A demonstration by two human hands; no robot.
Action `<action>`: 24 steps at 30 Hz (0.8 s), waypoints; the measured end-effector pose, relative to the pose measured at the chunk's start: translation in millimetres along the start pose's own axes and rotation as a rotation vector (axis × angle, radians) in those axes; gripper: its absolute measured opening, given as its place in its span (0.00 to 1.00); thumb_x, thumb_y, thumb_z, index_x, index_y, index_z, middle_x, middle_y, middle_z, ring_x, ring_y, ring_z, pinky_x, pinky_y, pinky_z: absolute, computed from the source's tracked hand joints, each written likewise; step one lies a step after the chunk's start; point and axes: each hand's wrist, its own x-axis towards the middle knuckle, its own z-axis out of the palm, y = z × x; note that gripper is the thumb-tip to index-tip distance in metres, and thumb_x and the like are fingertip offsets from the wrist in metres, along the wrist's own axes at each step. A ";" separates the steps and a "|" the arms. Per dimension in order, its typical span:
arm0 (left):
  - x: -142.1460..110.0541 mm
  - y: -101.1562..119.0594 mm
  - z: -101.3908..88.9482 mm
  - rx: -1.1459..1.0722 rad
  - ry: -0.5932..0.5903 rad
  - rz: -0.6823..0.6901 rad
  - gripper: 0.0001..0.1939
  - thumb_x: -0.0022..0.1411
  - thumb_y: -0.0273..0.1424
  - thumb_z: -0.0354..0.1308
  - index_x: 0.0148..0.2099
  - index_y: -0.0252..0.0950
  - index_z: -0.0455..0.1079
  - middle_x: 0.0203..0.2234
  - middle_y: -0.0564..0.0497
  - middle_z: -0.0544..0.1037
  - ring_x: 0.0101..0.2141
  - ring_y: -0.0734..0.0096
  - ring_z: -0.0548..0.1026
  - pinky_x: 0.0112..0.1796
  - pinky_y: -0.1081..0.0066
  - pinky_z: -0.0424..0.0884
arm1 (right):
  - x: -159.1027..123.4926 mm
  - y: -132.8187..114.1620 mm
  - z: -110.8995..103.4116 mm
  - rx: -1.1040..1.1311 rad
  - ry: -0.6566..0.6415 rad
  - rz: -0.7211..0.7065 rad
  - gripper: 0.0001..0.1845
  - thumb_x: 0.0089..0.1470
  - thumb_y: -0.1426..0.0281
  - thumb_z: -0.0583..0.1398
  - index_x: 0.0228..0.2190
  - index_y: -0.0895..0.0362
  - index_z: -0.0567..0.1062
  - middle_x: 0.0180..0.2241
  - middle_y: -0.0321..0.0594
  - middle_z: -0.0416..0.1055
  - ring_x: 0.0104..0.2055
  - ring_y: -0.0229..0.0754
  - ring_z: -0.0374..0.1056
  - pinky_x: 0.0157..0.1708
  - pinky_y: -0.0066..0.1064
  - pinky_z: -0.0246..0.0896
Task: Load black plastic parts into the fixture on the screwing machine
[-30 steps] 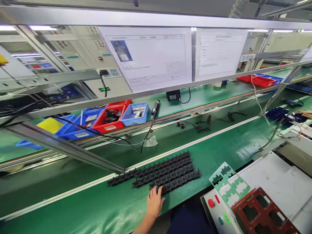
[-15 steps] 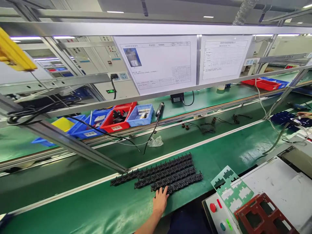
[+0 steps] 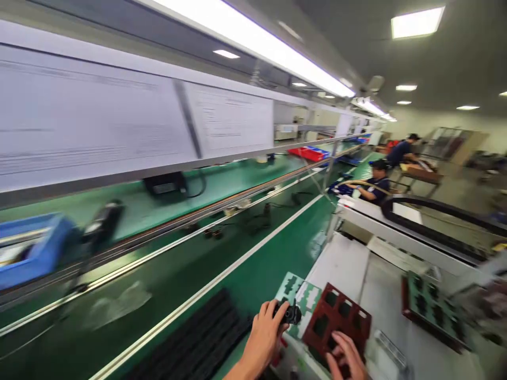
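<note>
My left hand (image 3: 264, 333) is closed on a small black plastic part (image 3: 292, 313), which sticks out past the fingertips over the green cut-out plate (image 3: 291, 285). Over the near end of the reddish-brown frame with square openings (image 3: 330, 301) is my right hand (image 3: 346, 354). Its fingers are bent, with the thumb apart, and nothing shows in them; I cannot tell whether it touches the frame. Rows of black parts (image 3: 194, 332) lie blurred on the green belt, left of my left hand.
A second fixture with a green top (image 3: 431, 306) rests on the machine's bench to the right. A blue bin (image 3: 39, 253) and a dark handheld tool (image 3: 103, 224) are at far left. Co-workers (image 3: 374, 184) sit further along the line.
The view has swung to the right. My left hand has left the rows and moved right with a black part in it. My right hand has come into view over the brown frame.
</note>
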 end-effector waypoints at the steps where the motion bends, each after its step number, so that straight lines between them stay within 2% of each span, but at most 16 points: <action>1: 17.5 29.5 -3.6 0.011 -0.045 0.113 0.30 0.70 0.32 0.54 0.72 0.55 0.62 0.67 0.45 0.67 0.66 0.44 0.61 0.60 0.49 0.65 | 4.8 6.2 -7.7 0.023 0.012 -0.025 0.24 0.63 0.49 0.61 0.53 0.48 0.80 0.54 0.50 0.76 0.37 0.52 0.77 0.31 0.41 0.79; 3: 41.3 83.5 -0.4 0.044 -0.147 0.313 0.32 0.68 0.32 0.56 0.72 0.54 0.61 0.68 0.42 0.66 0.67 0.38 0.60 0.60 0.41 0.64 | 17.5 21.7 -18.4 0.070 0.029 -0.061 0.26 0.61 0.52 0.63 0.56 0.48 0.79 0.57 0.50 0.75 0.38 0.51 0.78 0.31 0.38 0.80; 5: 54.4 125.7 12.8 0.085 -0.232 0.448 0.33 0.67 0.31 0.58 0.72 0.51 0.61 0.69 0.37 0.65 0.68 0.32 0.59 0.60 0.34 0.62 | 30.6 40.5 -27.5 0.072 0.038 -0.054 0.26 0.59 0.54 0.64 0.55 0.50 0.80 0.56 0.50 0.76 0.38 0.50 0.79 0.32 0.35 0.80; 7: 62.8 154.0 29.7 0.113 -0.272 0.525 0.33 0.67 0.31 0.58 0.72 0.48 0.63 0.69 0.34 0.65 0.68 0.29 0.59 0.59 0.30 0.61 | 41.2 59.2 -38.4 0.044 0.031 -0.031 0.24 0.59 0.54 0.64 0.53 0.50 0.82 0.53 0.50 0.78 0.37 0.50 0.79 0.31 0.34 0.80; 10: 73.2 174.1 47.3 0.131 -0.254 0.573 0.35 0.67 0.28 0.56 0.74 0.51 0.60 0.69 0.35 0.67 0.68 0.29 0.60 0.58 0.27 0.62 | 52.4 79.9 -58.7 -0.031 0.062 0.008 0.25 0.59 0.53 0.64 0.53 0.50 0.82 0.49 0.47 0.81 0.36 0.52 0.79 0.33 0.37 0.80; 12: 78.9 176.0 46.7 0.134 -0.251 0.577 0.41 0.65 0.26 0.56 0.76 0.53 0.53 0.68 0.36 0.68 0.68 0.30 0.61 0.58 0.28 0.63 | 57.5 86.4 -71.5 -0.097 0.134 0.050 0.25 0.59 0.53 0.63 0.53 0.50 0.82 0.47 0.46 0.82 0.39 0.54 0.79 0.37 0.40 0.80; 14: 83.6 171.2 35.9 0.112 -0.284 0.590 0.49 0.60 0.26 0.60 0.78 0.52 0.46 0.69 0.38 0.66 0.68 0.31 0.60 0.60 0.32 0.63 | 60.9 88.5 -80.0 -0.151 0.166 0.090 0.24 0.59 0.53 0.63 0.53 0.50 0.82 0.46 0.46 0.82 0.42 0.56 0.79 0.42 0.42 0.79; 17: 89.3 155.1 11.9 0.005 -0.340 0.621 0.59 0.51 0.25 0.65 0.79 0.49 0.42 0.72 0.40 0.62 0.69 0.35 0.58 0.64 0.42 0.63 | 64.6 88.6 -83.0 -0.240 0.100 0.088 0.23 0.60 0.57 0.61 0.53 0.50 0.82 0.50 0.46 0.80 0.52 0.59 0.76 0.55 0.48 0.74; 20: 93.2 135.9 -4.2 -0.090 -0.336 0.601 0.59 0.49 0.24 0.64 0.79 0.48 0.43 0.71 0.43 0.64 0.67 0.42 0.62 0.64 0.49 0.65 | 72.5 88.2 -81.8 -0.418 0.071 0.105 0.20 0.56 0.61 0.62 0.48 0.49 0.85 0.59 0.48 0.73 0.65 0.65 0.64 0.64 0.56 0.63; 22: 94.6 125.0 -6.6 -0.128 -0.323 0.591 0.59 0.48 0.24 0.63 0.79 0.49 0.44 0.70 0.45 0.65 0.66 0.44 0.64 0.64 0.51 0.64 | 80.8 86.3 -83.7 -0.530 0.063 0.159 0.18 0.50 0.65 0.65 0.43 0.49 0.87 0.64 0.49 0.68 0.70 0.71 0.56 0.66 0.60 0.59; 24: 95.8 116.6 -3.6 -0.163 -0.309 0.602 0.59 0.47 0.23 0.62 0.79 0.48 0.45 0.69 0.46 0.66 0.65 0.45 0.64 0.65 0.52 0.63 | 88.2 81.6 -87.6 -0.586 0.010 0.189 0.17 0.45 0.68 0.66 0.39 0.50 0.88 0.64 0.51 0.68 0.72 0.76 0.51 0.67 0.62 0.56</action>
